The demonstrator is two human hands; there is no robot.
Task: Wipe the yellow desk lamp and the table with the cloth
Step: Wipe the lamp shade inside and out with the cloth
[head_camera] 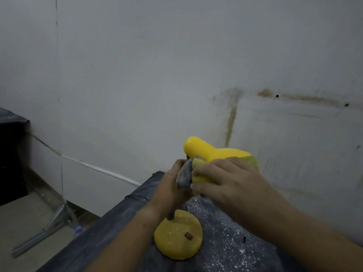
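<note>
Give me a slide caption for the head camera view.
Both hands rub a cloth on the yellow lamp above a speckled table.

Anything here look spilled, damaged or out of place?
Yes. White specks are scattered over the dark table beside the lamp base, like spilled powder or paint. Brown streaks stain the wall behind the lamp head.

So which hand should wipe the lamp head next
The right hand: it presses the cloth against the yellow desk lamp just below its head, while the left hand steadies the neck.

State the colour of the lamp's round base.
Yellow, flecked with white specks; the lamp base shows best in the head view.
</note>
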